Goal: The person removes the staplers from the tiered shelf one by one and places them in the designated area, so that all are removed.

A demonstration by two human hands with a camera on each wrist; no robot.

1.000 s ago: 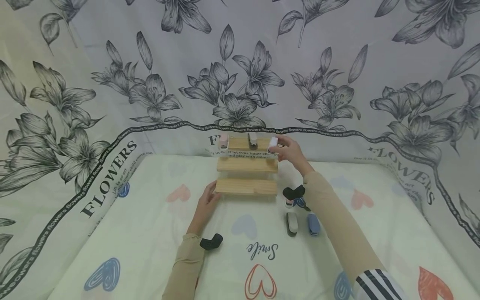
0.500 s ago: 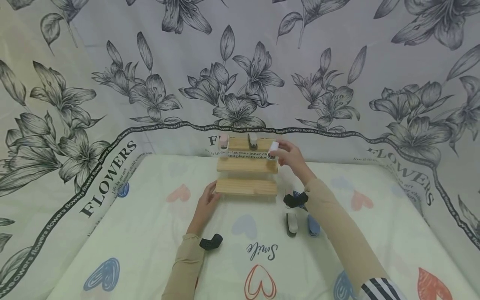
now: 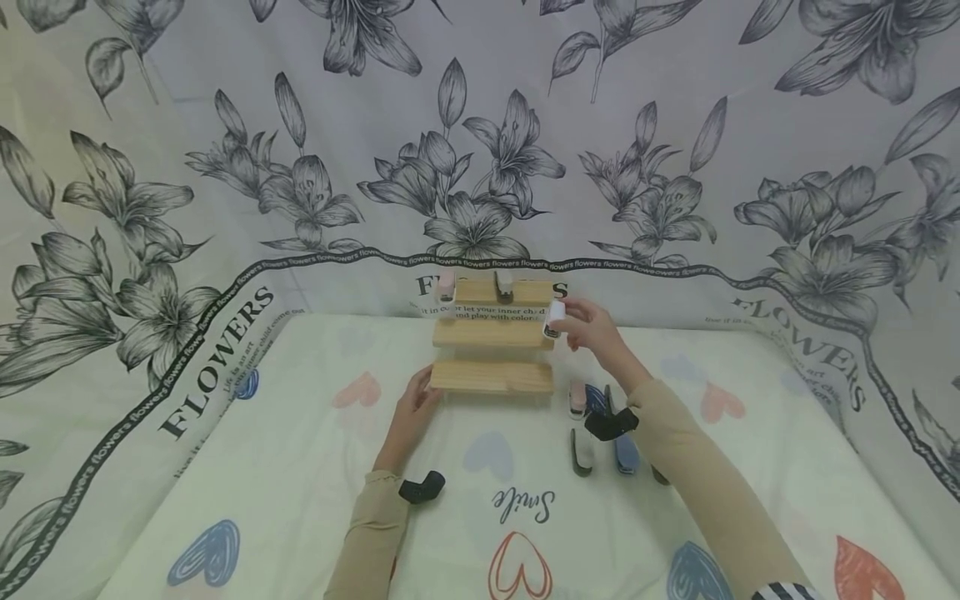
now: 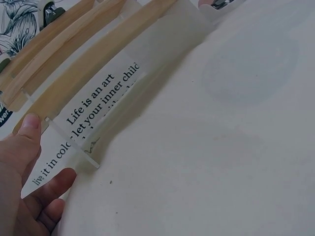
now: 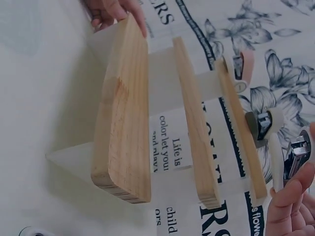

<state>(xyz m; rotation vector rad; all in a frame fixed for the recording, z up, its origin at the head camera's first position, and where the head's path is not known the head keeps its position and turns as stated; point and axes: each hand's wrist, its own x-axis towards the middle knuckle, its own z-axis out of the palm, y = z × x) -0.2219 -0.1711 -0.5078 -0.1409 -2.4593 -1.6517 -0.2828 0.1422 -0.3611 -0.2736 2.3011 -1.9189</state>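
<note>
Right hand: [image 3: 592,327] right of centre in the head view; thumb and fingers pinch the white stapler; grasp engaged.
White stapler: [image 3: 554,319] held in the fingertips near the right ends of the top and middle boards; contact with the boards cannot be told; metal parts visible at the right edge of the right wrist view.
Left hand: [image 3: 415,404] left of centre in the head view; touches the left end of the front board; whether the fingers grip it cannot be told.
Shelf: [image 5: 125,123] wooden, three stepped boards on pale side supports; centre of the head view.
Front board: [image 3: 491,377] lowest in the frame.
Middle board: [image 3: 487,334] directly above the front board in the frame.
Top board: [image 3: 476,291] pink stapler [image 3: 447,286] at the left end, grey stapler [image 3: 503,287] near the middle.
Tabletop staplers: right of and below the shelf in the frame; second pink stapler [image 3: 577,398] nearest the shelf, pale stapler [image 3: 582,452] below it, blue stapler [image 3: 626,455] just right of the pale one.
Tablecloth: [image 3: 300,467] pale, printed with hearts and lettering; lower half of the frame.
Backdrop: [image 3: 480,125] grey-white, printed with dark flowers; upper half of the frame.
</note>
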